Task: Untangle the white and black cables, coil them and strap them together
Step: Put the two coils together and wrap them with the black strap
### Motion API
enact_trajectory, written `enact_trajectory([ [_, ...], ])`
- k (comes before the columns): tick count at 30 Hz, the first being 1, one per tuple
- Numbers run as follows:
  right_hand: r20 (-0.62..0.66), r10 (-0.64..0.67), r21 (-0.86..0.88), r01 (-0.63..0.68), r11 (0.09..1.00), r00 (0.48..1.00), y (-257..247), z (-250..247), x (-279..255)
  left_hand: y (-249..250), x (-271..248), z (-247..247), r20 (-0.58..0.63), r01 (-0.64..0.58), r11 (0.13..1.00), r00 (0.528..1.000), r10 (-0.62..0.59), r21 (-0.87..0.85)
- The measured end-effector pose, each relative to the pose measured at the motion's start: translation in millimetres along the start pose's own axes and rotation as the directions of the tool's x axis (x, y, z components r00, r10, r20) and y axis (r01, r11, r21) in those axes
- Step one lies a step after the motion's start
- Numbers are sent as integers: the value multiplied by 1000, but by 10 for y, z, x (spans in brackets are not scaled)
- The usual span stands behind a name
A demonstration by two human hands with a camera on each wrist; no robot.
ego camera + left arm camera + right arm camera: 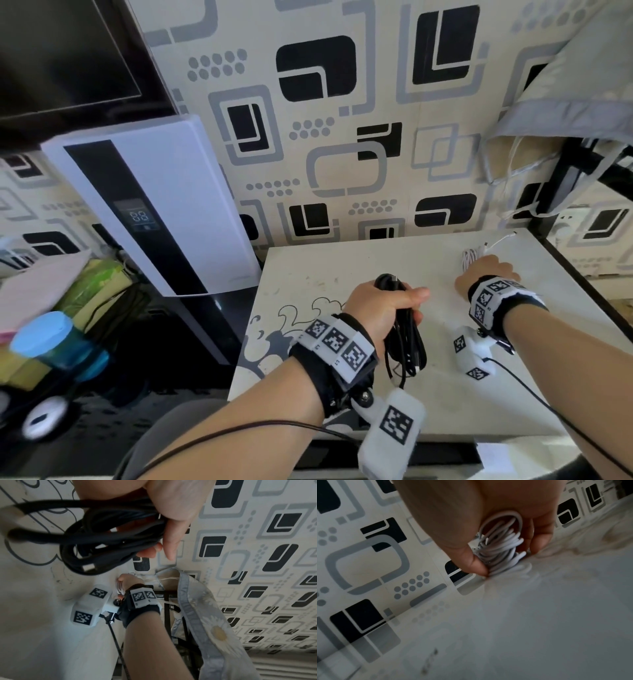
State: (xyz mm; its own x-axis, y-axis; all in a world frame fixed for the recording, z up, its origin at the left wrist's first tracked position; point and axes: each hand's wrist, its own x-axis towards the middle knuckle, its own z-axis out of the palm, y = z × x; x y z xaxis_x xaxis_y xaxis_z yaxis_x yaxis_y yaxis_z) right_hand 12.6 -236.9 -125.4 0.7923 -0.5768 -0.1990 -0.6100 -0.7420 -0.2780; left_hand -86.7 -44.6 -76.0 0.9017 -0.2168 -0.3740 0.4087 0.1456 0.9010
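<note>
Both cables are already separated and coiled; the step in hand appears to be picking up the white coil to join it with the black one. Left hand (380, 310) is closed round the black cable (406, 337), its loops hanging below the fist above the worktop (342, 267); the left wrist view shows fingers (169, 539) wrapped over the bundle and a metal plug end (88, 567) dangling free. Right hand (489, 270) is beyond the black coil, toward the wall, at the far right part of the worktop. Its thumb and fingers (539, 543) pinch the white cable (500, 550) across the stacked loops, and the coil's lower edge touches the surface. One white tail (500, 240) trails loose toward the wall. No strap is visible in any view. Judgement: to do this well, pinch all white loops at once, near the coil's middle, so none slips out on lifting; lift straight up so the loose tail follows without snagging. Keep the left grip firm on the black loops, and tuck the free plug inward before laying the coils flat against each other. Risk: the thin white loops may spring apart if the pinch slackens.
</note>
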Motion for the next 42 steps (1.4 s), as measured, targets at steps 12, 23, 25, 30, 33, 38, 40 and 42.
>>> enact_trajectory([
  [12, 187, -171, 57, 163, 985, 967, -76, 67, -498, 175, -130, -142, -56, 1, 999, 998, 1, 42],
  [23, 426, -304, 321, 172, 931, 852, -204, -205, -1109, 659, -391, -961, -139, 15, 985, 989, -39, -172],
  [25, 439, -328, 412, 137, 901, 836, -213, -264, -1232, 671, -424, -1034, -141, 10, 982, 989, -37, -191],
  [30, 412, -451, 643, 98, 759, 792, -158, -376, -1510, 629, -452, -1147, -144, -6, 967, 989, -32, -254],
  [33, 416, -501, 762, 10, 647, 759, -102, -448, -1688, 557, -473, -1116, -163, -14, 963, 986, -31, -269],
  [38, 497, -560, 847, -231, 479, 663, -73, -536, -1882, 317, -522, -945, -211, 27, 972, 974, -78, -233],
  [40, 514, -567, 845, -266, 464, 643, -91, -532, -1912, 182, -540, -859, -227, 21, 979, 971, -68, -204],
  [42, 518, -581, 845, -274, 458, 628, -114, -512, -1935, 60, -555, -770, -238, 11, 982, 970, -57, -190],
])
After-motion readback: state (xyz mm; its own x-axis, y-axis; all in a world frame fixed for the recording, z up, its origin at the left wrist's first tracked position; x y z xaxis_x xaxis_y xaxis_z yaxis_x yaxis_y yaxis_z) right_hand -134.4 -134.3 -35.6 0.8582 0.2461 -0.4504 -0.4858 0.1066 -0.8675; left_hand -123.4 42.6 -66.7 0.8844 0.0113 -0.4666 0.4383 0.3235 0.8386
